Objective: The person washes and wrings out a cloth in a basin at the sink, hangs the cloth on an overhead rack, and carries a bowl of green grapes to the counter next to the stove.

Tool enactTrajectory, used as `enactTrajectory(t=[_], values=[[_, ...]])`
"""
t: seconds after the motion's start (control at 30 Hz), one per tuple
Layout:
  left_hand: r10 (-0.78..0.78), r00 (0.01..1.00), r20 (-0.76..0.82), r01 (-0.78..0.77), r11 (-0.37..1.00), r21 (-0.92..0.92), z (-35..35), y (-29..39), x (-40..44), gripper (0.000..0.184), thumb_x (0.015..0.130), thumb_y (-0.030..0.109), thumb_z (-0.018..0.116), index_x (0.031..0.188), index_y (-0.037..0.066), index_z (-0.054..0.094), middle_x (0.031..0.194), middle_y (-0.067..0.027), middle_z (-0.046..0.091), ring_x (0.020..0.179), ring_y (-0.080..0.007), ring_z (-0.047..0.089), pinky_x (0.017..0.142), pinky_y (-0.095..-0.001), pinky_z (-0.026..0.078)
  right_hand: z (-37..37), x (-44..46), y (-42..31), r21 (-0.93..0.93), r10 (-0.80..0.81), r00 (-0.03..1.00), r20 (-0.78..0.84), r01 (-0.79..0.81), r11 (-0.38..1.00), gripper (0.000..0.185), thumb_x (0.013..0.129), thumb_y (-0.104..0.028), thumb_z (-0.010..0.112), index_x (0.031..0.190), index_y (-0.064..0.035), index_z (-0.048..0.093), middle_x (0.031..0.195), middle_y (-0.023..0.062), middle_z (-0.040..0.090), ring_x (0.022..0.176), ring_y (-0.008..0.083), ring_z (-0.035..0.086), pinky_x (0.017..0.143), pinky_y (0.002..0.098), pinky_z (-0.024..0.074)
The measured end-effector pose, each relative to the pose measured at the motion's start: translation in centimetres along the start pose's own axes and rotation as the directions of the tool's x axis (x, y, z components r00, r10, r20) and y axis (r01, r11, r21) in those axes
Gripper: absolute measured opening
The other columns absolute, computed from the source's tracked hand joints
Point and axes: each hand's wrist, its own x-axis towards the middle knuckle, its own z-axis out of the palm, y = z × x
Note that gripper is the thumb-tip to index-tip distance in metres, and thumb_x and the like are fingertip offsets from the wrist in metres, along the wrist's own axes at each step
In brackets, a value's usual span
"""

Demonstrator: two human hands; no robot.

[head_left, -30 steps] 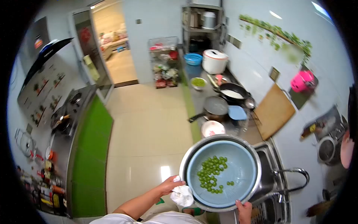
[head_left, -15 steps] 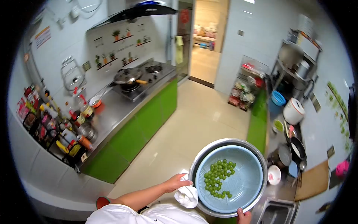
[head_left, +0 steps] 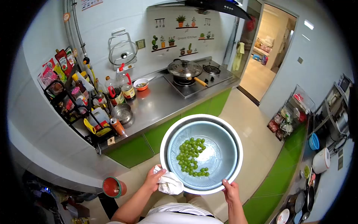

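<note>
A wide metal basin [head_left: 239, 151] is held in front of my body between both hands. Inside it sits a light blue plastic colander [head_left: 222, 166] with green grapes [head_left: 189, 153] gathered on its left side. My left hand [head_left: 152, 180] is closed at the basin's left rim and also clasps a white cloth [head_left: 171, 183], which hangs beside the basin. At the lower right rim, my right hand [head_left: 231, 190] is closed, its thumb on top and its other fingers partly hidden under the edge.
Ahead runs a steel counter [head_left: 149, 106] with a lidded wok [head_left: 185, 69] on the gas stove. Bottles and a black rack [head_left: 80, 112] crowd its left end. A red bin [head_left: 111, 186] stands on the floor at left. On the right is another counter with a rice cooker [head_left: 321, 160] and pans.
My view has turned left, away from the right-hand counter and sink. The basin, with colander and grapes, has swung with me toward the stove counter. Both hands keep their hold.
</note>
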Motion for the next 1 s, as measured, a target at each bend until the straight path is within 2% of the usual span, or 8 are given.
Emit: enactTrajectory(t=[0.1,0.17,0.27,0.43,0.47,0.67,0.9,1.0], values=[[0.098,0.991,-0.094,-0.101,0.995,-0.023,-0.7,2.1,1.7,0.030,0.081,0.000,0.057,0.110,0.003,0.049,0.097,-0.0082,0.059,0.086,-0.0180,0.060,0.076,-0.0325,0.051,4.7,5.6,-0.5,-0.036,0.015,0.991,0.133,-0.010,0.999,0.015,0.082,-0.015,0.063,0.077,-0.0013,0.059,0.070,0.0033,0.059,0.058,0.0111,0.055,0.054,0.0245,0.0464],[0.141,0.985,-0.100,-0.146,0.988,-0.040,-1.1,3.3,3.2,0.043,0.081,-0.001,0.056,0.122,0.001,0.043,0.103,-0.0102,0.058,0.090,-0.0192,0.059,0.079,-0.0331,0.050,8.3,8.9,-1.0,-0.052,0.049,0.988,0.147,-0.042,0.998,0.021,0.077,-0.021,0.070,0.068,-0.0063,0.058,0.061,0.0001,0.054,0.052,0.0095,0.047,0.049,0.0234,0.0392],[0.195,0.969,-0.153,-0.183,0.979,0.085,-2.1,4.8,6.4,0.055,0.079,-0.007,0.053,0.130,0.001,0.035,0.107,-0.0117,0.056,0.093,-0.0203,0.058,0.080,-0.0342,0.050,12.5,15.6,-1.2,-0.100,0.101,0.961,0.258,-0.078,0.992,0.018,0.080,-0.019,0.066,0.075,-0.0033,0.059,0.069,0.0038,0.059,0.060,0.0131,0.054,0.057,0.0272,0.0458],[0.189,0.970,-0.150,-0.174,0.979,0.111,-3.2,7.1,12.9,0.058,0.079,-0.006,0.054,0.132,0.000,0.032,0.104,-0.0125,0.056,0.091,-0.0207,0.058,0.079,-0.0339,0.050,20.7,22.8,-1.5,-0.215,0.164,0.921,0.354,-0.090,0.973,0.016,0.084,-0.016,0.061,0.085,0.0006,0.061,0.081,0.0085,0.063,0.072,0.0179,0.061,0.068,0.0337,0.0506],[0.187,0.961,-0.204,-0.174,0.982,0.077,-4.1,7.5,14.9,0.059,0.079,-0.005,0.054,0.132,0.001,0.030,0.104,-0.0125,0.056,0.090,-0.0207,0.058,0.078,-0.0337,0.050,22.7,23.6,-2.1,-0.136,0.134,0.916,0.377,-0.088,0.987,0.018,0.081,-0.019,0.065,0.074,-0.0026,0.061,0.070,0.0018,0.059,0.060,0.0100,0.052,0.057,0.0258,0.0459],[0.096,0.894,-0.439,-0.139,0.988,-0.068,-6.9,8.6,22.3,0.062,0.078,-0.006,0.051,0.135,0.004,0.027,0.101,-0.0113,0.053,0.087,-0.0223,0.058,0.074,-0.0342,0.051,30.2,29.0,-2.5,-0.169,0.142,0.897,0.418,-0.077,0.983,0.020,0.083,-0.020,0.064,0.076,-0.0017,0.061,0.073,0.0028,0.060,0.063,0.0114,0.054,0.062,0.0266,0.0463],[0.118,0.906,-0.406,-0.147,0.988,-0.041,-8.2,13.1,26.7,0.063,0.078,-0.005,0.053,0.134,0.009,0.029,0.111,-0.0117,0.051,0.092,-0.0226,0.057,0.076,-0.0363,0.051,35.1,31.9,-1.1,-0.119,0.165,0.903,0.397,-0.127,0.985,0.020,0.082,-0.018,0.065,0.080,0.0017,0.060,0.075,0.0052,0.061,0.069,0.0137,0.058,0.064,0.0259,0.0490],[0.102,0.936,-0.336,-0.122,0.992,-0.041,-7.9,15.1,27.7,0.063,0.079,-0.007,0.050,0.135,0.010,0.028,0.114,-0.0123,0.050,0.095,-0.0243,0.056,0.078,-0.0384,0.051,36.7,32.8,0.1,-0.077,0.125,0.922,0.367,-0.104,0.992,0.029,0.081,-0.027,0.066,0.078,0.0015,0.061,0.073,0.0051,0.061,0.067,0.0132,0.056,0.063,0.0257,0.0474]])
